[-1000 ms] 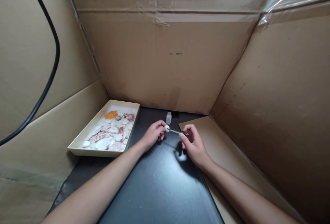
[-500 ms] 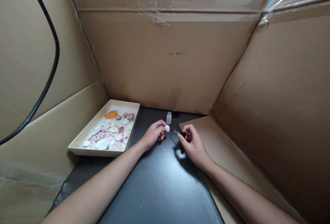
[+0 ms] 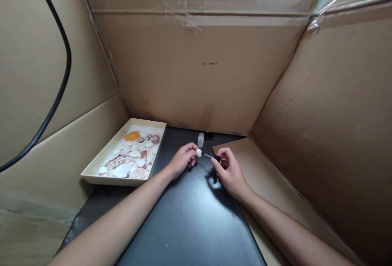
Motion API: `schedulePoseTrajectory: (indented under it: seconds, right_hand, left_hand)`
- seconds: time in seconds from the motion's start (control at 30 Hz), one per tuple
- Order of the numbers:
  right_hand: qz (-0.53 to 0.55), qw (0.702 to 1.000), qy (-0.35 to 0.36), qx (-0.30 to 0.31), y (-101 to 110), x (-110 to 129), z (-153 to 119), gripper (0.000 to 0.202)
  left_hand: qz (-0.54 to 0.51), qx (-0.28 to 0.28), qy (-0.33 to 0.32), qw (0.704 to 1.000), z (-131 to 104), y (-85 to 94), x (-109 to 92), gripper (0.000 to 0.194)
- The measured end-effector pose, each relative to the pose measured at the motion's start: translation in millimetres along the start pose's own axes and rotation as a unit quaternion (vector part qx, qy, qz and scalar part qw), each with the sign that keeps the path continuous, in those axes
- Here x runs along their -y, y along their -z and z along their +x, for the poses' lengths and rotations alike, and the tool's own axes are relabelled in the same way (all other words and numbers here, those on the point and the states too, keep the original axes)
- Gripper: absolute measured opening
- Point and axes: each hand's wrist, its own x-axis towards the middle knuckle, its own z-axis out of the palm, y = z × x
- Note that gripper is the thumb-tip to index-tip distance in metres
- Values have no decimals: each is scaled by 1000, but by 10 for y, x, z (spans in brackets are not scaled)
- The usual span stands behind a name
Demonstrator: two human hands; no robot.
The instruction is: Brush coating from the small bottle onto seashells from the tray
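Note:
Between the fingertips of my left hand (image 3: 183,160) is a small white shell (image 3: 199,152). My right hand (image 3: 229,170) pinches the black cap of a thin brush applicator (image 3: 208,156), whose dark tip points left and is at the shell's right edge; whether it touches is too small to tell. Just beyond the shell, a small translucent bottle (image 3: 200,140) stands upright with no cap on it.
At the left lies a cream tray (image 3: 114,181) holding several shells and an orange piece (image 3: 132,136). A brown board (image 3: 260,168) lies along the right side of the dark table (image 3: 190,225). Cardboard walls surround the table; a black cable (image 3: 67,54) hangs at the upper left.
The applicator in my right hand has moved slightly left, bringing its tip up to the shell. My left hand, the bottle and the tray look unmoved.

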Motion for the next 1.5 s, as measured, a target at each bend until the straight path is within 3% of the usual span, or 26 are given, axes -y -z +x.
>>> schedulePoseTrajectory:
  seconds: [0.1,0.2,0.37,0.5,0.67,0.83,0.97,1.13,1.27,1.4,1.5]
  right_hand:
    - [-4,1000,0,-22,1,6,1,21]
    - [30,999,-11,7,2,9,0,20]
    - [-19,1000,14,-20,3,13,-3,20]
    - [26,999,-7,30,1,22,-10,18]
    - [-23,1000,11,0,6,16,-9,20]
    - [13,999,-1,32,6,28,-13,19]
    - [-24,1000,4,4,-1,30,-9,20]
    - [30,999,-13,14,-1,25,-8,20]
    - [-12,1000,2,-12,2,19,-6,21]
    - [33,999,-18,13,2,21,-8,21]
    - [8,1000,-10,2,-2,28,-8,23]
  left_hand:
    - [1,2,1,1000,-5,0,-10,12]
    - [0,7,2,1000,-3,1,-18,13]
    - [1,8,2,1000,-3,1,-12,13]
    - [0,8,-2,1000,-11,1,-5,14]
    - [0,9,0,1000,-10,0,-8,13]
    - [0,9,-2,1000,-7,3,-5,13]
    - [2,9,-2,1000,-12,1,-4,12]
    - [7,8,-3,1000,-17,-10,-14,12]
    - [8,10,-3,1000,-20,-10,-21,12]
    - [5,16,-1,1000,-27,-7,-27,12]
    - [5,28,-5,1000,-32,-10,-33,12]
